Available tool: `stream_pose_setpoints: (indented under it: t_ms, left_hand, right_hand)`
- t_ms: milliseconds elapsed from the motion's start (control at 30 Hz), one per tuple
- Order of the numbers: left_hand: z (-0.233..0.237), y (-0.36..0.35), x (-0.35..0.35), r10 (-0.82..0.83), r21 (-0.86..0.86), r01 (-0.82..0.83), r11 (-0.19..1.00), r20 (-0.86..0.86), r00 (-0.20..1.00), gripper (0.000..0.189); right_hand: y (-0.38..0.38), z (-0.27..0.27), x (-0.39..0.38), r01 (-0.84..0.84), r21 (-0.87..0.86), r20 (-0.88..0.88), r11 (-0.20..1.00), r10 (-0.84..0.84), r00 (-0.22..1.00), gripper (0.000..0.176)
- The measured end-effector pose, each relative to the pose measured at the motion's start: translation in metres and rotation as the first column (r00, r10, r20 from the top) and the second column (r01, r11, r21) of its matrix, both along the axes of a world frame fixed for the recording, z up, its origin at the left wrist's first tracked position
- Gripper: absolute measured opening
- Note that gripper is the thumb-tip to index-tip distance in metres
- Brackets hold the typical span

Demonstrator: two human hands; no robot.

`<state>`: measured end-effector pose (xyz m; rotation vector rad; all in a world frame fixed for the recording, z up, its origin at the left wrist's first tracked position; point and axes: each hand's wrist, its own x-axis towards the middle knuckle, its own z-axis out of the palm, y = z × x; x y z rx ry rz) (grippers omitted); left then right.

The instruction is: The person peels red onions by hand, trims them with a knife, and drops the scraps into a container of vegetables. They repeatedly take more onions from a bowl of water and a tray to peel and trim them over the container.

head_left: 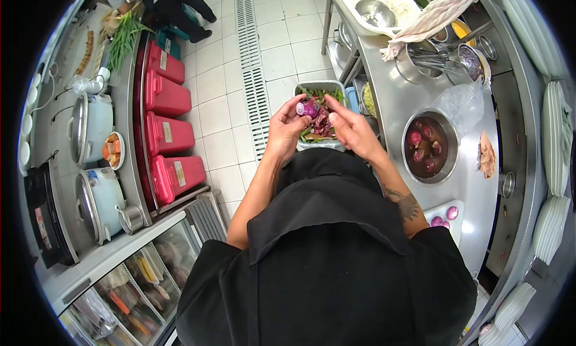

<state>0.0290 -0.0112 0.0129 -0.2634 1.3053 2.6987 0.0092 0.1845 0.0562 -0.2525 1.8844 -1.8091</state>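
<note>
Both hands raised together in front of the chest, over the floor edge of the counter. Small purple-red onion (307, 109) held in the left hand (287, 129), fingers curled round it, cut pale end facing up. Right hand (355, 132) close beside it, fingertips (329, 102) reaching to the onion's side. Cannot tell whether they pinch the skin or only touch it.

Directly under the hands: grey rectangular plastic tub (321, 86) of purple skins and green trimmings, partly hidden by both hands.

To the right, on the stainless steel counter (393, 106): round steel bowl of dark water (427, 147) with several red onions floating in it. Crumpled clear plastic bag (463, 103) just beyond the bowl. White board (457, 226) near the right elbow, carrying a few peeled onions, partly hidden by the sleeve.

Writing: pale labels on the row of red lidded plastic bins (168, 136) at left, too small to read. No brand legible on the two white rice cookers (96, 127).

Hard to make out: the view is heavily curved at the edges. Stacked white plates (555, 136) are cut off at the right rim. Another person (174, 4) at top left shows only dark legs and shoes. Contents of the glass-fronted cabinet (138, 274) at lower left are blurred.
</note>
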Motion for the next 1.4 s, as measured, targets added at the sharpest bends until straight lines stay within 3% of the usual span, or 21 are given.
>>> stream_pose_setpoints:
  t_ms: [33,67,200,267,500,600,667,800,1100,1167,1267,1367,1400]
  left_hand:
    - [0.001,0.000,0.000,-0.017,-0.006,0.017,1.000,0.005,1.000,0.054]
    - [0.003,0.000,0.000,-0.032,-0.014,0.033,0.999,0.011,0.999,0.053]
    - [0.008,0.006,0.000,-0.006,0.025,0.005,1.000,0.053,0.999,0.049]
    - [0.007,0.008,0.000,0.016,0.006,-0.016,1.000,0.056,0.998,0.049]
    - [0.007,0.010,-0.003,0.074,-0.087,-0.070,0.994,0.040,0.996,0.043]
    - [0.013,0.013,-0.006,0.068,-0.166,-0.070,0.984,-0.016,0.998,0.045]
    - [0.008,0.012,-0.007,0.037,-0.175,-0.039,0.984,-0.017,0.999,0.047]
    - [0.007,0.008,-0.009,-0.033,-0.162,0.021,0.987,-0.070,0.997,0.052]
    - [0.006,-0.002,-0.007,-0.147,-0.106,0.137,0.985,-0.091,0.985,0.052]
    - [0.003,-0.002,-0.005,-0.172,-0.008,0.172,0.985,-0.068,0.983,0.051]
    - [-0.018,-0.005,-0.007,-0.136,0.146,0.158,0.977,-0.150,0.979,0.046]
    - [-0.022,-0.011,-0.008,-0.130,0.061,0.134,0.989,-0.057,0.990,0.051]
    - [-0.020,-0.013,-0.010,-0.176,0.036,0.178,0.983,-0.051,0.983,0.053]
  right_hand:
    - [-0.002,0.001,0.002,-0.010,-0.008,-0.036,1.000,0.010,0.999,0.056]
    - [0.001,-0.005,-0.001,-0.071,0.127,-0.042,0.989,0.077,0.996,0.055]
    - [-0.005,-0.004,0.003,-0.009,0.082,-0.132,0.997,0.020,0.991,0.053]
    - [-0.006,-0.004,0.004,0.024,0.086,-0.294,0.996,0.003,0.956,0.050]
    - [-0.008,-0.009,0.006,0.075,0.093,-0.283,0.993,-0.046,0.958,0.047]
    - [-0.010,-0.017,0.005,0.173,0.044,-0.300,0.984,-0.152,0.942,0.047]
    - [-0.009,-0.009,0.001,0.176,0.023,-0.109,0.984,-0.173,0.979,0.047]
    - [-0.008,-0.030,-0.004,0.209,-0.032,-0.181,0.977,-0.212,0.960,0.046]
    - [-0.010,-0.012,-0.006,0.275,0.040,-0.105,0.961,-0.269,0.957,0.047]
    - [-0.006,-0.007,-0.008,0.210,0.020,0.052,0.978,-0.210,0.976,0.044]
    - [0.001,-0.012,-0.010,0.155,-0.113,0.127,0.981,-0.140,0.982,0.048]
    - [0.011,-0.013,-0.012,0.095,-0.407,0.271,0.909,0.021,0.962,0.057]
    - [0.014,-0.017,-0.012,0.090,-0.434,0.310,0.896,0.055,0.949,0.057]
